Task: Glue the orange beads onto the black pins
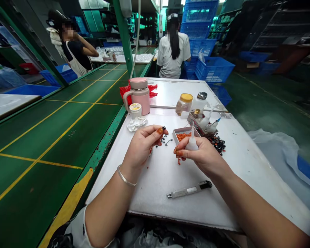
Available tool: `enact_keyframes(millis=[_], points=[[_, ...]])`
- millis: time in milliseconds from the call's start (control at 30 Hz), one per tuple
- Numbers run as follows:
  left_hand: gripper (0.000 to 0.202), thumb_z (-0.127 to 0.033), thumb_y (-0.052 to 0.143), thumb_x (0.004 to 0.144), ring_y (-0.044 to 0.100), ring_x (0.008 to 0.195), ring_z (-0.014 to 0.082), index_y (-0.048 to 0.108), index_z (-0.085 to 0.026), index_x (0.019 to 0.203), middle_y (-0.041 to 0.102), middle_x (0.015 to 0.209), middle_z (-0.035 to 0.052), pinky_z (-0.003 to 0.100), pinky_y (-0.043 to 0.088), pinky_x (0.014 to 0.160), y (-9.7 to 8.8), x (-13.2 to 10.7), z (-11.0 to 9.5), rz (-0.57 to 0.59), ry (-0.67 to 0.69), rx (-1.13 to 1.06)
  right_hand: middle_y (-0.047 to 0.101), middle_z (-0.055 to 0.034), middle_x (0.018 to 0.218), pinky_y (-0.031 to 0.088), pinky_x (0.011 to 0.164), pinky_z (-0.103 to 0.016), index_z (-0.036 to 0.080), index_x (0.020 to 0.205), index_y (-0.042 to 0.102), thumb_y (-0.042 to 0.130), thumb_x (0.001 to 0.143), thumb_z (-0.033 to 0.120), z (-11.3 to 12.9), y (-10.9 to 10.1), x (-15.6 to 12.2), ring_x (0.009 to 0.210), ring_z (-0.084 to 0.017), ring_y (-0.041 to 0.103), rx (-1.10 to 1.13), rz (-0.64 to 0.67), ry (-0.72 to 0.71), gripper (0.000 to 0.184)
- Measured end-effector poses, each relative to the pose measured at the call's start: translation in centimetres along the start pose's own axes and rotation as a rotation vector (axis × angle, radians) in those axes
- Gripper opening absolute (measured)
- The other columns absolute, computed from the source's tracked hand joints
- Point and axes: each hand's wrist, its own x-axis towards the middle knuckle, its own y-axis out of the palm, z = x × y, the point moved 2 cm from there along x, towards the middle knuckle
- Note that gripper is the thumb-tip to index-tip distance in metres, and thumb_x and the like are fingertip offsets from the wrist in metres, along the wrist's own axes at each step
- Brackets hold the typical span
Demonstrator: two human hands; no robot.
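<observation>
1. the left hand (142,146) is lifted just off the white table (157,196). its thumb and forefinger are pinched narrow on a small black part (164,128) at the fingertips.
2. the right hand (203,156) is curled closed around a white squeeze bottle (192,142), nozzle up, just right of the left hand's fingertips.
3. between the two hands, a few loose black pieces (165,141) lie on the table.
4. just beyond the right hand sits a small tray (182,129) of orange bits. a dark pile of beads (217,143) lies on that hand's outer side.
5. nearer the body, beside the right forearm, lies a grey pen-like tool (189,189).
6. beyond the left hand are a crumpled tissue (136,123), a small white jar (135,110) and a pink mug (140,94), each farther out than the last.
7. a silver bangle (125,177) circles the left wrist.
</observation>
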Motion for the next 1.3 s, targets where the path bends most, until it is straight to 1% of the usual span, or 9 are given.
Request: enact_keyframes(millis=[133, 300, 400, 500, 633, 767, 933, 1167, 1300], points=[[0.018, -0.034, 0.069, 0.084, 0.052, 0.066, 0.0108, 0.075, -0.018, 0.082, 0.067, 0.081, 0.0031, 0.023, 0.043, 0.063, 1.0, -0.1, 0.7, 0.071, -0.061, 0.107, 0.069, -0.0016, 0.072, 0.049, 0.055, -0.026, 0.016, 0.086, 0.072, 0.085, 0.065, 0.027, -0.1, -0.8, -0.2, 0.065, -0.014, 0.064, 0.101, -0.047, -0.009, 0.027], [0.019, -0.033, 0.066, 0.086, 0.052, 0.069, 0.0128, 0.075, -0.018, 0.081, 0.068, 0.081, 0.0042, 0.024, 0.043, 0.065, 1.8, -0.1, 1.4, 0.141, -0.063, 0.189, 0.068, -0.0019, 0.070, 0.051, 0.057, -0.027, 0.016, 0.078, 0.071, 0.083, 0.069, 0.026, -0.5, -1.4, -0.7, 0.064, -0.014, 0.062, 0.118, -0.031, -0.047, 0.018], [0.019, -0.032, 0.065, 0.087, 0.052, 0.069, 0.0130, 0.075, -0.018, 0.080, 0.066, 0.077, 0.0031, 0.024, 0.043, 0.065, 2.1, -0.1, 1.7, 0.185, -0.052, 0.257, 0.069, -0.0019, 0.072, 0.051, 0.058, -0.027, 0.017, 0.078, 0.071, 0.082, 0.072, 0.026, -0.7, -1.8, -1.0, 0.064, -0.013, 0.061, 0.134, -0.033, -0.053, 0.016], [0.018, -0.031, 0.064, 0.088, 0.052, 0.069, 0.0128, 0.077, -0.019, 0.082, 0.064, 0.075, 0.0021, 0.024, 0.041, 0.065, 2.4, -0.2, 1.8, 0.218, -0.024, 0.347, 0.069, -0.0022, 0.073, 0.050, 0.060, -0.027, 0.017, 0.080, 0.072, 0.081, 0.073, 0.027, -0.6, -2.0, -1.2, 0.064, -0.013, 0.061, 0.136, -0.025, -0.065, 0.015], [0.019, -0.029, 0.063, 0.089, 0.054, 0.070, 0.0145, 0.078, -0.019, 0.084, 0.066, 0.077, 0.0034, 0.026, 0.041, 0.068, 2.7, -0.2, 1.5, 0.220, 0.045, 0.463, 0.069, -0.0025, 0.074, 0.049, 0.061, -0.027, 0.017, 0.081, 0.073, 0.080, 0.074, 0.027, -0.6, -2.1, -1.1, 0.067, -0.013, 0.060, 0.136, -0.016, -0.089, 0.014], [0.019, -0.028, 0.062, 0.089, 0.056, 0.073, 0.0165, 0.077, -0.019, 0.082, 0.068, 0.078, 0.0049, 0.028, 0.042, 0.070, 2.9, -0.3, 1.3, 0.216, 0.123, 0.532, 0.067, -0.0005, 0.072, 0.045, 0.061, -0.025, 0.017, 0.080, 0.071, 0.081, 0.073, 0.026, -0.7, -2.2, -0.9, 0.066, -0.012, 0.058, 0.147, -0.014, -0.059, 0.014], [0.018, -0.025, 0.062, 0.089, 0.057, 0.074, 0.0160, 0.075, -0.017, 0.080, 0.067, 0.077, 0.0051, 0.027, 0.042, 0.069, 3.0, -0.5, 1.5, 0.224, 0.125, 0.540, 0.066, -0.0006, 0.072, 0.044, 0.062, -0.023, 0.016, 0.078, 0.070, 0.082, 0.072, 0.026, -0.5, -2.2, -1.1, 0.067, -0.011, 0.056, 0.181, -0.048, -0.033, 0.017], [0.018, -0.022, 0.061, 0.090, 0.057, 0.074, 0.0146, 0.074, -0.016, 0.080, 0.067, 0.078, 0.0045, 0.026, 0.042, 0.068, 3.0, -0.5, 1.5, 0.234, 0.139, 0.563, 0.066, -0.0025, 0.075, 0.044, 0.064, -0.025, 0.015, 0.080, 0.070, 0.078, 0.077, 0.030, -0.5, -2.3, -1.3, 0.067, -0.011, 0.054, 0.109, -0.072, -0.062, 0.017], [0.017, -0.022, 0.061, 0.090, 0.057, 0.073, 0.0147, 0.075, -0.016, 0.083, 0.067, 0.078, 0.0046, 0.027, 0.042, 0.067, 3.0, -0.4, 1.6, 0.227, 0.154, 0.598, 0.067, -0.0034, 0.075, 0.044, 0.063, -0.025, 0.015, 0.080, 0.070, 0.078, 0.077, 0.032, -0.6, -2.3, -1.3, 0.067, -0.012, 0.055, 0.093, -0.077, -0.072, 0.019]])
